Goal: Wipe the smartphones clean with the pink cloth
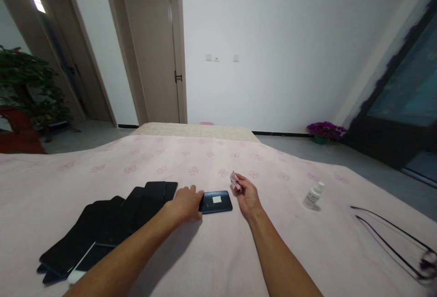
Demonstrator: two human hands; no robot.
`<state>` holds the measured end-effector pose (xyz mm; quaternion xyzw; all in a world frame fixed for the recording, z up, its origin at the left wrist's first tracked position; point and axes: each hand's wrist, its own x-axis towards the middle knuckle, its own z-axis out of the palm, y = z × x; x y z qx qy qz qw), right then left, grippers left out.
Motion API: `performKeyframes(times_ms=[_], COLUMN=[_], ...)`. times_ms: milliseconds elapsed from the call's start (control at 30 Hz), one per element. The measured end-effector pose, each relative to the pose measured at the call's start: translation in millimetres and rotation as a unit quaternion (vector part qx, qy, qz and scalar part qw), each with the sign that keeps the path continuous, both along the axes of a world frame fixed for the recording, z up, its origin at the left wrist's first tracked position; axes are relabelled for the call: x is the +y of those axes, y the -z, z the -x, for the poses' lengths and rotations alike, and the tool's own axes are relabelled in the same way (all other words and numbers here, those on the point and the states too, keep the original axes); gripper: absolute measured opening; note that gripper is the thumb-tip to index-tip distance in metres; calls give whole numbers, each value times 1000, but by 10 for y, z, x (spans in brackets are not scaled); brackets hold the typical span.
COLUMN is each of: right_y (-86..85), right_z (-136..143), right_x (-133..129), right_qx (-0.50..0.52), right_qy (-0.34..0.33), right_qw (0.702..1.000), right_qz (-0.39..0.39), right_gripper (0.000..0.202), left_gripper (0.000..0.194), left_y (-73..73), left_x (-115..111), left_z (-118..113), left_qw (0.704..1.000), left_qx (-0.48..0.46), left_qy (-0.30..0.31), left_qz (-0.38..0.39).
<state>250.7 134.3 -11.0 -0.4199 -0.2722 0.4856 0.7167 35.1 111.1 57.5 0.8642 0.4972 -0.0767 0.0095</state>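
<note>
A dark smartphone (224, 202) with a small white label on its upper face lies flat on the pink sheet. My left hand (186, 203) is closed on the phone's left end, thumb and fingers at its edges. Just right of the phone, my right hand (247, 193) pinches a small folded pink cloth (235, 181). Left of my left hand, a spread of several black phones (102, 217) overlaps like a fan, partly hidden behind my left forearm.
To the right stands a small white spray bottle (313, 195). Eyeglasses (403, 242) lie at the far right. The flower-patterned pink sheet (211, 251) covers the surface. Beyond it are a door (150, 55), a white wall and a pot of purple flowers (324, 130).
</note>
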Motion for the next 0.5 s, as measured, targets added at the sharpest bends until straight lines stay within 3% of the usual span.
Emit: performKeyframes(times_ms=[133,333,500], right_y=[-24,-26,-103], right_z=[48,180,221], right_x=[-61,-158,-189], right_qx=[-11,-125,-224], right_qy=[-38,-83,-75], right_qw=[999,989,972], right_qz=[-3,-7,-9], right_gripper=[38,43,35], left_gripper=[53,56,49], left_y=[-36,78,157], left_x=[-257,-664,-890], left_z=[-33,-126,-115], left_qw=[998,993,995], left_qx=[9,-7,-62], left_qy=[-58,-114,-82], left_qz=[-5,-20,-10])
